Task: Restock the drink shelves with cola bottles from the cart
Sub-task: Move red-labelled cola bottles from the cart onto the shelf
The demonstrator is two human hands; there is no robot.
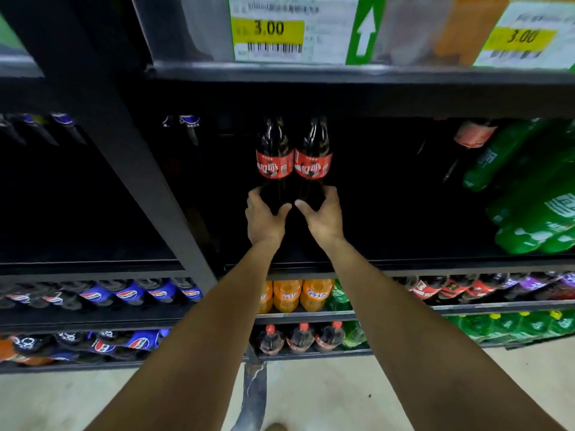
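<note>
Cola bottles (274, 164), two of them, are deep inside the dark middle shelf (435, 266). They are upright, side by side and touching. My left hand (264, 217) holds the low part of the one on the left, with the fingers curled round it. My right hand (322, 216) holds the low part of the other one the same way. The bottoms are hidden in the dark behind my hands. So I cannot tell if the two bottles stand on the shelf or hang just over it.

I think I am in the middle of putting this pair down, and the job looks far from done. I see no other bottles close beside these two. There are only green bottles (535, 213) far over on the right, so I think there is room for many more.

The shelves lower down look well filled. They hold orange bottles (298, 295), blue-label bottles (124, 295) and red-cap bottles (300, 337).

The cart is not in my view, so I cannot say how many bottles wait in it. Next I would let go and fetch more.
</note>
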